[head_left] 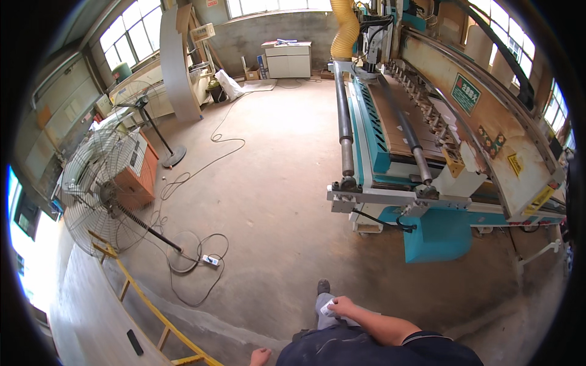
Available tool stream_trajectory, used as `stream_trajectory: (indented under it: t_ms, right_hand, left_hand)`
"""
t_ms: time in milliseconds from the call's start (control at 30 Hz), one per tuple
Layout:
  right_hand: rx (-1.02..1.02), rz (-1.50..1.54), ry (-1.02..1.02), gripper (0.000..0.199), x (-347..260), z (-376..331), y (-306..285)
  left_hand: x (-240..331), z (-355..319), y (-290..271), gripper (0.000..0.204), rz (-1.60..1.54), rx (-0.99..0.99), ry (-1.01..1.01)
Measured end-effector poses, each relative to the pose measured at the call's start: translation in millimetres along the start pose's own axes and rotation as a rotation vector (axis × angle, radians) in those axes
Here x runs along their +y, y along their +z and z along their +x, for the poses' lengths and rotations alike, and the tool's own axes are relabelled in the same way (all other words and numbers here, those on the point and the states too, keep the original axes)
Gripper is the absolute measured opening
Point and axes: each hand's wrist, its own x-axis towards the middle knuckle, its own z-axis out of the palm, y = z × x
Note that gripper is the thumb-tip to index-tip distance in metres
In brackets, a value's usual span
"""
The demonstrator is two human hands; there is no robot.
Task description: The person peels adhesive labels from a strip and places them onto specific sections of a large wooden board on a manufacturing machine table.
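My right hand [343, 307] is in front of my body, closed on a small white object [328, 308] with faint dark markings. It may be a card or a small packet; its kind is too small to make out. My left hand [260, 356] hangs low beside my body at the lower edge. Its fingers are curled in, and nothing shows in them. Below the right hand are my grey trouser leg and one dark shoe [323, 286] on the concrete floor.
A large teal and white machine [366, 140] with a yellow hose [343, 30] stands right. On the left are a caged fan [104, 192], an orange cabinet [137, 177], a power strip [210, 260] with looped cables on the floor, and a yellow frame [149, 308]. Far back stands a white cabinet [289, 62].
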Motion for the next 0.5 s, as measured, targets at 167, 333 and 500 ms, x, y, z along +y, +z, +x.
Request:
stream_trajectory:
  t_ms: [167, 333, 500]
  right_hand:
    - [-0.125, 0.071, -0.233, 0.034, -93, 89, -15]
    - [-0.176, 0.127, -0.445, 0.036, -227, 168, -45]
    - [-0.273, 0.157, -0.550, 0.033, -290, 230, -82]
  left_hand:
    - [67, 39, -30, 0.046, 0.125, -0.103, 0.027]
    - [240, 110, -93, 0.038, -0.388, 0.014, -0.037]
    - [396, 166, -144, 0.043, -0.949, -0.034, 0.147]
